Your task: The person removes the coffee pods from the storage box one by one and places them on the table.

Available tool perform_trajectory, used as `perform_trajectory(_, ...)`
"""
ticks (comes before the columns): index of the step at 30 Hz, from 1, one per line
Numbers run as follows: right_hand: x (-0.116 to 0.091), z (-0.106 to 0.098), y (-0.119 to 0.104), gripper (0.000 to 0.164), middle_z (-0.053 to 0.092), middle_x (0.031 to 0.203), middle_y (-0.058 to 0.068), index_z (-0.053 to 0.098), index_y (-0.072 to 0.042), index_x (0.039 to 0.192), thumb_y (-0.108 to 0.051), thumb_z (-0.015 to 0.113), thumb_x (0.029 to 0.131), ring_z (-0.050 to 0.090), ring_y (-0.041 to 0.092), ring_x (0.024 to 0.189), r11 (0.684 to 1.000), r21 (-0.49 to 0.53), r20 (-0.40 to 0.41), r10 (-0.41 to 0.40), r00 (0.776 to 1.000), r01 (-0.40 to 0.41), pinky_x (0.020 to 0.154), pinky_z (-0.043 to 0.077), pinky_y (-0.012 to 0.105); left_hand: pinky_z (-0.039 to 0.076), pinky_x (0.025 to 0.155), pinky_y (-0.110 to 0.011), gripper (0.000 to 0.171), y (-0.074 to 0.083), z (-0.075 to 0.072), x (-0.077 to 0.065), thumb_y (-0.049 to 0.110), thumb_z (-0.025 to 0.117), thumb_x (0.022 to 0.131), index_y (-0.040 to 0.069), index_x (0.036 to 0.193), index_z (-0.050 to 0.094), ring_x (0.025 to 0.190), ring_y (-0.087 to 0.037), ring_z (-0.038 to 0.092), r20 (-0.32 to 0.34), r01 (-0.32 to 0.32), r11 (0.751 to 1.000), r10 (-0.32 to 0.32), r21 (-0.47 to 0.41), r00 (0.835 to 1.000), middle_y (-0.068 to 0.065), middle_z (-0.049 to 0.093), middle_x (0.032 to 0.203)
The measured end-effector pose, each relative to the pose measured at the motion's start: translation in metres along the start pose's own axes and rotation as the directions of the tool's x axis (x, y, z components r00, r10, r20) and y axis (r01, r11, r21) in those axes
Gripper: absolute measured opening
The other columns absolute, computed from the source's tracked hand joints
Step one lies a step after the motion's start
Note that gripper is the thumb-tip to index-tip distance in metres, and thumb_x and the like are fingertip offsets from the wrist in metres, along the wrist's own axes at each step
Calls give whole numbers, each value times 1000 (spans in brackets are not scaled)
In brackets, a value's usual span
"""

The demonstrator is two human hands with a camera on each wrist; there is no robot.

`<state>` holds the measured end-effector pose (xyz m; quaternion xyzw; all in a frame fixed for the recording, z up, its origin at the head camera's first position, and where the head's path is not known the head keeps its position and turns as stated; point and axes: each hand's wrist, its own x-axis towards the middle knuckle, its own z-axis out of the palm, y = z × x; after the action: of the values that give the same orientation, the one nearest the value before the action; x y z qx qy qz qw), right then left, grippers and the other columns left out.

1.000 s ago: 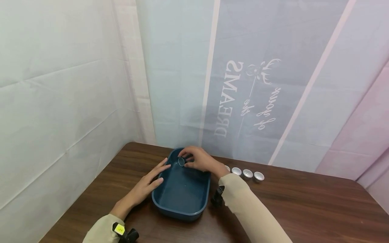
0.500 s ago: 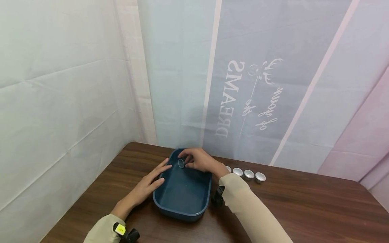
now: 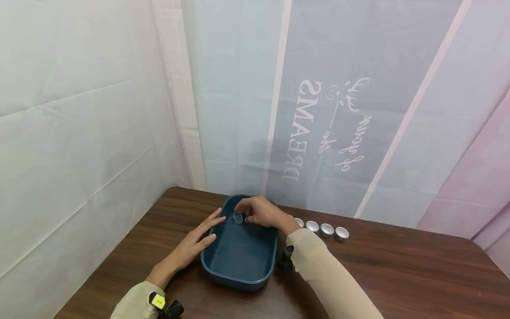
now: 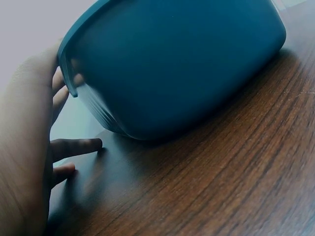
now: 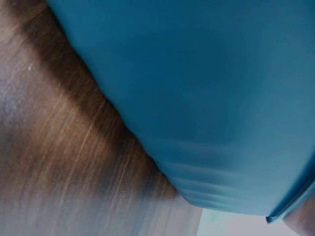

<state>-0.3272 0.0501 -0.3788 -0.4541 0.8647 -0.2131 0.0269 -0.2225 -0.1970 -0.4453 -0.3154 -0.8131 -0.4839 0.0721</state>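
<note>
"Where are the hands?"

"Apart, low in the head view. The left hand (image 3: 195,241) lies with fingers extended at the left rim of the blue basin (image 3: 241,257); the right hand (image 3: 264,212) pinches 1 small cup (image 3: 237,217)."

"And that cup sits where?"

"Within the basin's upper part, tilted, its mouth toward the frame's left. I can't tell whether it touches the bottom."

"What else is on the tabletop (image 3: 390,261)?"

"A row of 4 white cups (image 3: 327,229), right of centre, the leftmost partly hidden by the right wrist."
</note>
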Motion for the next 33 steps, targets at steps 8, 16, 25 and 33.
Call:
perform_trajectory(8, 0, -1, -2, 41, 66, 110, -1, 66, -15, 120, -6, 76, 81, 59, 17, 103, 998, -47, 25, -45, 999, 46, 84, 48, 30, 22, 101, -67, 50, 1, 0, 0, 5, 44, 100, 13, 148, 36, 143, -30, 17, 9, 2, 1000, -2, -8, 1000, -4, 15, 158)
perform_trajectory(16, 0, 0, -2, 40, 67, 106, 1, 66, -12, 120, -9, 77, 81, 62, 15, 97, 999, -9, 36, -45, 998, 45, 79, 50, 28, 22, 100, -68, 51, 2, 1, 0, 2, 44, 99, 14, 148, 36, 142, -32, 16, 7, 9, 1000, -9, -4, 1000, -7, 15, 158)
perform_trajectory(25, 5, 4, -6, 30, 67, 103, -6, 72, -15, 112, -17, 77, 82, 61, 7, 96, 993, -82, 61, -79, 995, 84, 81, 48, 21, 23, 97, -71, 49, 35, -4, 0, 1, 43, 99, 12, 147, 38, 140, -40, 18, 13, 12, 1000, -12, -8, 1000, -17, 17, 156)
perform_trajectory(33, 6, 9, -9, 32, 63, 115, -8, 70, -17, 113, -18, 78, 82, 54, 8, 112, 987, -56, 70, -144, 987, 148, 94, 44, 28, 22, 99, -69, 48, 16, -2, 1, 2, 42, 100, 8, 148, 36, 142, -37, 16, 24, 31, 999, -32, 9, 999, -12, 15, 158)
